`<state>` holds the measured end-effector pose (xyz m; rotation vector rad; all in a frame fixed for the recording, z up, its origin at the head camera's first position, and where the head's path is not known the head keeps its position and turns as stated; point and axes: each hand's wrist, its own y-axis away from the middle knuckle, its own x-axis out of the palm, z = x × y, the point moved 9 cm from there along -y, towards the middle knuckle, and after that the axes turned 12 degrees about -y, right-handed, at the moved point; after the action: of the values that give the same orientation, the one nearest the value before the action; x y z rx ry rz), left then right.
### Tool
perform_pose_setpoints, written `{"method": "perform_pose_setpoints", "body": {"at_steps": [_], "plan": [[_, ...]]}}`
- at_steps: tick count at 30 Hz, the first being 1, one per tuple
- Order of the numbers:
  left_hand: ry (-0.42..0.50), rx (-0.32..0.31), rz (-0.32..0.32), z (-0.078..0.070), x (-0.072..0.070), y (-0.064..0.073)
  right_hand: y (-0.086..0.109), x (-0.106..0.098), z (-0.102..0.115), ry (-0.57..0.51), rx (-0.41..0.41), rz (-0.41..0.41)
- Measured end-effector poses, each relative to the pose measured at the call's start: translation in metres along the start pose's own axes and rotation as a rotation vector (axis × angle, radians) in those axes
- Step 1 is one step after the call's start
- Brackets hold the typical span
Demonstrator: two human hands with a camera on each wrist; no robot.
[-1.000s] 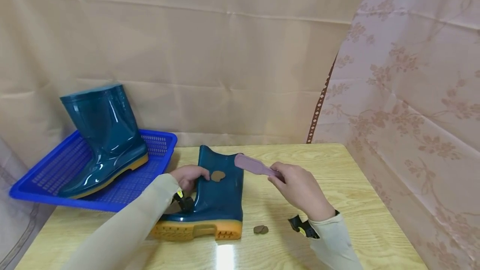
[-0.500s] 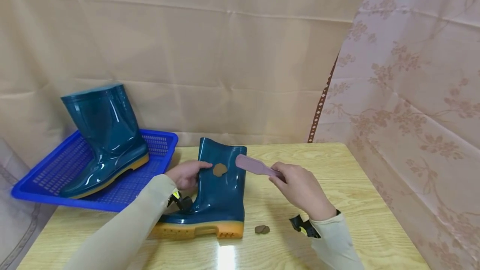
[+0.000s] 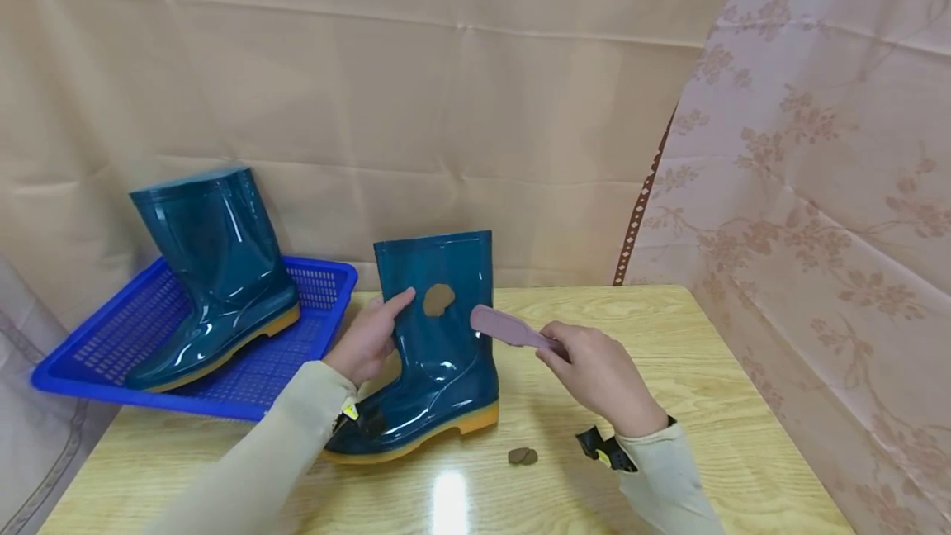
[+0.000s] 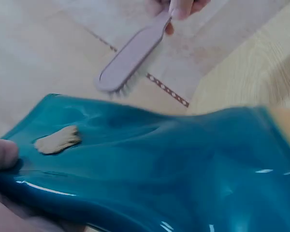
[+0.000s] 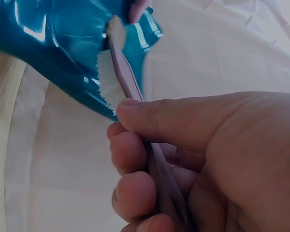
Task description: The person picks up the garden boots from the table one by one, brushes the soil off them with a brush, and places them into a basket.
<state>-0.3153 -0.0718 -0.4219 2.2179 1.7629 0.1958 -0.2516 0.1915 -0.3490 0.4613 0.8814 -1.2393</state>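
My left hand (image 3: pixel 369 337) grips the shaft of a glossy teal rubber boot (image 3: pixel 446 353) with a yellow sole, its thumb lying on the near side. Close by that thumb, a flat brown patch (image 3: pixel 439 299) sticks to the shaft; it shows in the left wrist view too. The boot stands nearly upright over the table, toe to the left. In my right hand (image 3: pixel 598 370) is the handle of a mauve brush (image 3: pixel 505 326), its head at the boot's right edge. White bristles (image 5: pixel 108 79) face the boot in the right wrist view; contact cannot be told.
A second teal boot (image 3: pixel 223 271) leans in a blue plastic basket (image 3: pixel 334 304) on the left. Small brown pieces (image 3: pixel 522 456) lie on the wooden table (image 3: pixel 631 312) below the brush. Beige cloth (image 3: pixel 446 106) hangs behind, and a floral curtain (image 3: pixel 832 229) borders the right side.
The boot has swung up from leaning back, sole towards me, to nearly upright. My left hand and the brown patch moved with it. My right hand and the brush have hardly moved.
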Motion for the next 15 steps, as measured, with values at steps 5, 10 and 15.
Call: {"method": "perform_pose_setpoints", "body": {"at_steps": [5, 10, 15], "plan": [[-0.045, 0.126, -0.09, -0.014, 0.003, 0.008, -0.001, -0.005, 0.002, -0.008, -0.029, -0.049], [-0.125, 0.28, -0.123, -0.019, 0.013, 0.014, 0.002, -0.02, 0.011, -0.012, -0.128, -0.215], [-0.224, 0.407, -0.138, -0.022, 0.023, 0.022, 0.004, -0.023, 0.014, -0.014, -0.169, -0.27]]}}
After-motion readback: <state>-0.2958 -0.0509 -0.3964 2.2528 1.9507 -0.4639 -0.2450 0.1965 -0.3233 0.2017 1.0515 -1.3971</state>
